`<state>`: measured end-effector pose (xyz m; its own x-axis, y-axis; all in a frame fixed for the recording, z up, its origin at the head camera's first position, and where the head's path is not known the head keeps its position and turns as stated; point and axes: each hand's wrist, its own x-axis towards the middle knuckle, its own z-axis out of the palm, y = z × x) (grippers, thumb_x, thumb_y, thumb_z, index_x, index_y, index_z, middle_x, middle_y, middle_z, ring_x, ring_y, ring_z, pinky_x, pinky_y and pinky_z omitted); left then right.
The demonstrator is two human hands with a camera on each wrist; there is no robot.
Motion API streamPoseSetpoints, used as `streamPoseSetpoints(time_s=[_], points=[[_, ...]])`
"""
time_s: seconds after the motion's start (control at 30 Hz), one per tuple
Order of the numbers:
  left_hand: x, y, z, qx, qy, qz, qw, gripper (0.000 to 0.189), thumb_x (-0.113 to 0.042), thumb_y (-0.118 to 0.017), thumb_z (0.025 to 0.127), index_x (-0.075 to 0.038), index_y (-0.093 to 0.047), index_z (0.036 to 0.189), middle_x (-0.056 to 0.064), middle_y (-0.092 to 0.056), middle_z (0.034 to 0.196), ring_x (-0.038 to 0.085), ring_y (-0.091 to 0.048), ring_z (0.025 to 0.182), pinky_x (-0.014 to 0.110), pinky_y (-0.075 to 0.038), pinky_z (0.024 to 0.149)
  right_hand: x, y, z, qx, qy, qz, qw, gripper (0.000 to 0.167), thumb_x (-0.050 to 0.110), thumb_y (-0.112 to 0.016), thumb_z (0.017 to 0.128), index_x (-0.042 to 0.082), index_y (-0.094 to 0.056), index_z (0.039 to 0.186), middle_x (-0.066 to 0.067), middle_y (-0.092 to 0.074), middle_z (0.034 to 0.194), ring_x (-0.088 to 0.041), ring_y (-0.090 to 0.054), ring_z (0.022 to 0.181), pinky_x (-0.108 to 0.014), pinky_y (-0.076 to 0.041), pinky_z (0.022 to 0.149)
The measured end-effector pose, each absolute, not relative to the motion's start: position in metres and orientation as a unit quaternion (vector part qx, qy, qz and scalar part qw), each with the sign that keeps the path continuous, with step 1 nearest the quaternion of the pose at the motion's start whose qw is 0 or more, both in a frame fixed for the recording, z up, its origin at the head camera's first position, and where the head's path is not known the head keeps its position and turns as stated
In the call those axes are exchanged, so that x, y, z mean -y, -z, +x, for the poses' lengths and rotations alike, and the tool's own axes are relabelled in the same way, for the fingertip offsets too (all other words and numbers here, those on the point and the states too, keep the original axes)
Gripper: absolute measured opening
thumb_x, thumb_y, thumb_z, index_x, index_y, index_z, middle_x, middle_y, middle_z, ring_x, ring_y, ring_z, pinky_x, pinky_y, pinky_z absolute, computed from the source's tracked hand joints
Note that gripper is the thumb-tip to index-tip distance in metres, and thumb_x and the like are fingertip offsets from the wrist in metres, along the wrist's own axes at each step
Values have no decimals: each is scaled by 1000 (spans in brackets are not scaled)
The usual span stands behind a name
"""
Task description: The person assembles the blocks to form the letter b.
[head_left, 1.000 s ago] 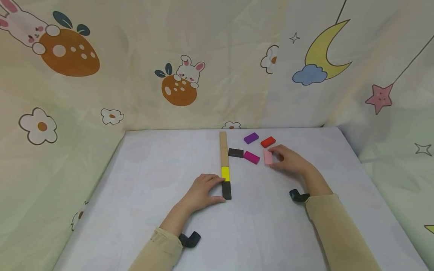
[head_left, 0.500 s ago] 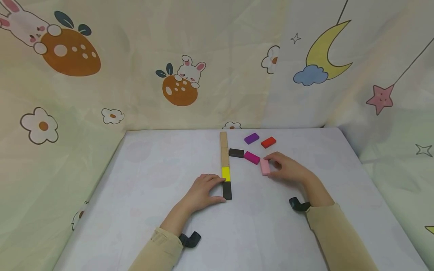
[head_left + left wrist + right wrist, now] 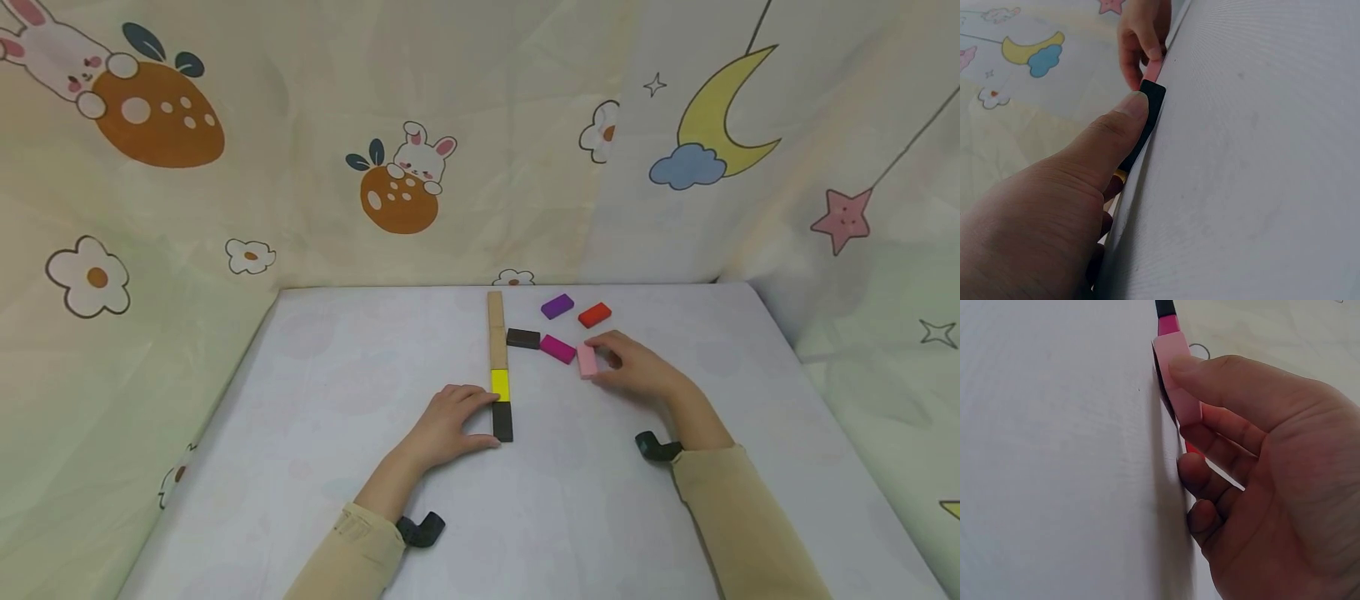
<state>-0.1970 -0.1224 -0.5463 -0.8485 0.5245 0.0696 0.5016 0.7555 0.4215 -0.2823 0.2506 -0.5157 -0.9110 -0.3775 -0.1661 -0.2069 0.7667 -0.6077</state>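
Note:
In the head view, my right hand (image 3: 637,367) pinches a light pink block (image 3: 587,362) between thumb and fingers. The pink block stands at the right end of a magenta block (image 3: 557,349), whose left end is by a black block (image 3: 522,338). That black block abuts a straight column of two wooden blocks (image 3: 497,329), a yellow block (image 3: 500,385) and another black block (image 3: 502,422). My left hand (image 3: 442,429) holds this lower black block, thumb at its near end and index finger by the yellow one. In the left wrist view the thumb presses the black block (image 3: 1145,125).
A purple block (image 3: 557,307) and a red block (image 3: 595,315) lie apart at the back right of the white table (image 3: 360,350). Behind the table hangs a patterned cloth (image 3: 300,150).
The pink block has come left and nearer the person in my right hand, to the magenta block's end, then slightly back away. My left hand has stayed in place.

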Motion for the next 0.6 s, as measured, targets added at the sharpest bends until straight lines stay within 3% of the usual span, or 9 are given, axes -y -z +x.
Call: streamPoseSetpoints(time_s=[0.23,0.6], points=[[122,545,-197,-938,-219,269,28,70,-62,-72,80,-31,-53,141,-6,-55,139,18,-46,129,42,-36,113,-250,518,-280,-928,305,-156,144,61,30,-74,88,23,-48,142,-4,-48,142,-27,-49,124,-51,-49,103],[121,545,-197,-938,-218,268,33,71,-62,-71,80,-31,-53,141,-6,-55,140,18,-46,129,42,-36,114,-254,518,-271,-928,310,-155,140,57,30,-75,86,25,-51,138,-3,-52,135,-25,-50,118,-49,-50,101]])
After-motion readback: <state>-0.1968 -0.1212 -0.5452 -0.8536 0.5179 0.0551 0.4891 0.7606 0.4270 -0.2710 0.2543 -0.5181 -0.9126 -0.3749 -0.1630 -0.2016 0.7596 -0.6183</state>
